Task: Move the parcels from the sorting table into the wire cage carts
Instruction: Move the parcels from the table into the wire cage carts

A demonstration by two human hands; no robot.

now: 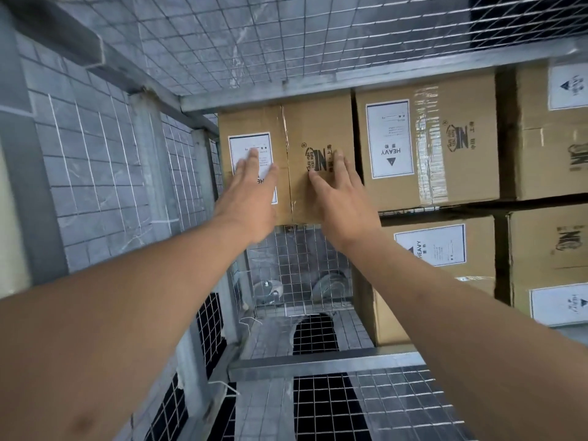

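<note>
The grey wire-mesh cage cart holds stacked brown cardboard parcels. Both hands, left hand and right hand, press straight, spread fingers flat against the upright end parcel, labelled face outward.

I see the leftmost box inside the wire cage, another box touching its right side, more boxes stacked below.
</note>
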